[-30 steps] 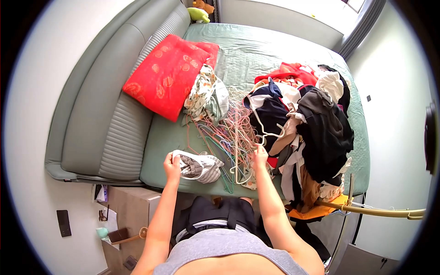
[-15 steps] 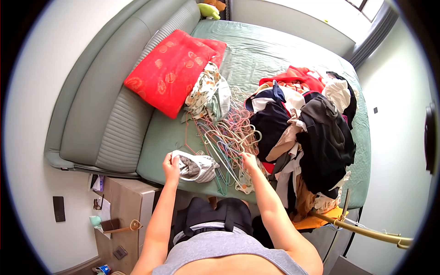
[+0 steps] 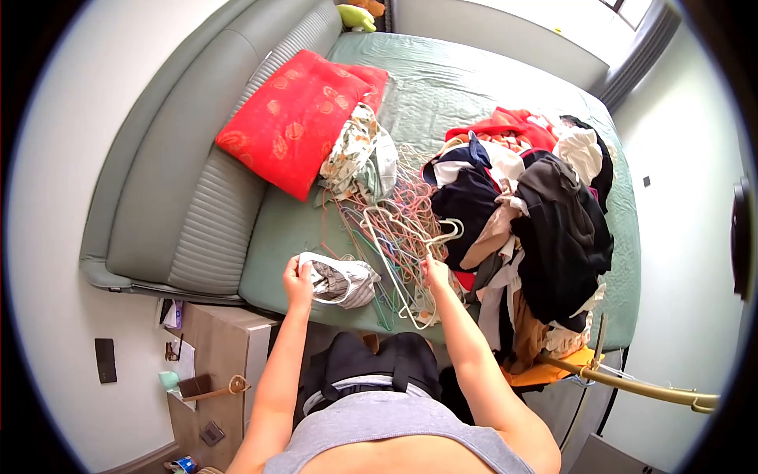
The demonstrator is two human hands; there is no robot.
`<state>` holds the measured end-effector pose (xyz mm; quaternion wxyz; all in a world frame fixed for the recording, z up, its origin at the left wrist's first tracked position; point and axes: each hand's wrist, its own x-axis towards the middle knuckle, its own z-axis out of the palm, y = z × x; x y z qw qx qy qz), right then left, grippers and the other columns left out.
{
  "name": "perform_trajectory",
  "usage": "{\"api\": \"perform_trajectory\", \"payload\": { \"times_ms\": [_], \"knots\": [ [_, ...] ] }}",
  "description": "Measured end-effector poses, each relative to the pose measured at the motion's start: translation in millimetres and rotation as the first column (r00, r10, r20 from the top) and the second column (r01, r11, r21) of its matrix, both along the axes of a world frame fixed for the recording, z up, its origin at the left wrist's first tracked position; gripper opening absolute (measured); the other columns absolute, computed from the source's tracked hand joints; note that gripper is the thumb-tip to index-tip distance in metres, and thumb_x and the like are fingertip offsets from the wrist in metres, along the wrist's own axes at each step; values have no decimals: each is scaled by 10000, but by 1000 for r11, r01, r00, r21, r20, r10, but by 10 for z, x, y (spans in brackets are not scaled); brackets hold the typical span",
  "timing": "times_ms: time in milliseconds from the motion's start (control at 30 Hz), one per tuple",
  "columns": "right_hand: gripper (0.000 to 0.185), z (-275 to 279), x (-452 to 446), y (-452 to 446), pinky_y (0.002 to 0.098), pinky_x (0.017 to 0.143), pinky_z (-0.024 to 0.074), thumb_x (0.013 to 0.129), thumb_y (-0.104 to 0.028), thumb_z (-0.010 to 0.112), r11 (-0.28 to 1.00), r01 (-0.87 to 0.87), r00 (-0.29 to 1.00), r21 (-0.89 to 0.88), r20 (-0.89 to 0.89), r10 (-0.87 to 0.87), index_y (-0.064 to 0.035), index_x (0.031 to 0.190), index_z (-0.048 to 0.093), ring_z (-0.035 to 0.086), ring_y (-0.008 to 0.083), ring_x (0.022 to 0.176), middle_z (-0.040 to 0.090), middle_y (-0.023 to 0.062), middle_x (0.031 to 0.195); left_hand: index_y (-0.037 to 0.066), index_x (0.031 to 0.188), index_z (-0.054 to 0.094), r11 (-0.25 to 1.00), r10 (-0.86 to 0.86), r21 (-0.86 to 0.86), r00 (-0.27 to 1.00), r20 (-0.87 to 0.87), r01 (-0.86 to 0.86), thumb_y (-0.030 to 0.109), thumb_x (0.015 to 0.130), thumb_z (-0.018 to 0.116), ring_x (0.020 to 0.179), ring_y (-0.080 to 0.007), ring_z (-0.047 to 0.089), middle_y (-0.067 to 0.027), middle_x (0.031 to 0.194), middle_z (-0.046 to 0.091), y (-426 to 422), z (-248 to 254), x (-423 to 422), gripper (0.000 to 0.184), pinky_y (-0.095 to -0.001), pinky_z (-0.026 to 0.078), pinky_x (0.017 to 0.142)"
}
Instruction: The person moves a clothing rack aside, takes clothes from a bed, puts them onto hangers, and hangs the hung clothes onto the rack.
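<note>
Head view, left hand [image 3: 298, 283] pinching crumpled striped cloth [image 3: 357, 286], right hand [image 3: 434, 273] closed around slim triangular white hanger [image 3: 385, 257]

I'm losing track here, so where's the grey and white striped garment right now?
In the head view, the striped garment is just left of centre, in the left hand, beside the tangled coloured hangers.

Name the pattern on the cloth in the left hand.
The cloth is striped grey and white, shown best in the head view.
</note>
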<state>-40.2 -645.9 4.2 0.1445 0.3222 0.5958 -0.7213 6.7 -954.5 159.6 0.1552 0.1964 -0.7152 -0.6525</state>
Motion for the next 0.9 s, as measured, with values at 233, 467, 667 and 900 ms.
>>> {"api": "perform_trajectory", "payload": {
  "times_ms": [233,467,667,900],
  "knots": [
    [285,-183,-126,-246,245,437,334,871,-263,583,911,-270,845,311,-377,379,-19,734,637,421,56,495,464,-46,539,15,895,584,1000,29,-1,998,48,-29,52,840,546,689,-49,489,29,767,553,-53,11,62,77,-204,410,624],
    [237,682,284,-344,275,423,354,748,-196,715,800,17,608,600,-641,468,-36,706,545,428,125,417,451,48,492,-3,923,598,995,96,15,995,-12,-96,48,813,580,703,-53,510,22,788,575,6,145,29,123,-201,411,630],
    [240,1423,523,-351,215,461,355,880,-100,544,907,42,720,418,-642,263,-24,1105,576,418,48,498,460,-13,575,-38,936,633,999,29,-42,1000,12,-29,78,801,604,688,-59,518,2,775,597,-124,156,-291,180,-207,418,621],
    [175,2092,1183,-260,219,463,351,882,-150,543,831,-361,692,424,-475,543,-40,961,655,421,69,477,458,-1,544,62,1030,645,897,-123,-435,988,-89,73,171,797,618,794,-226,603,-98,921,602,54,-114,-700,258,-325,478,705]
  ]
}}
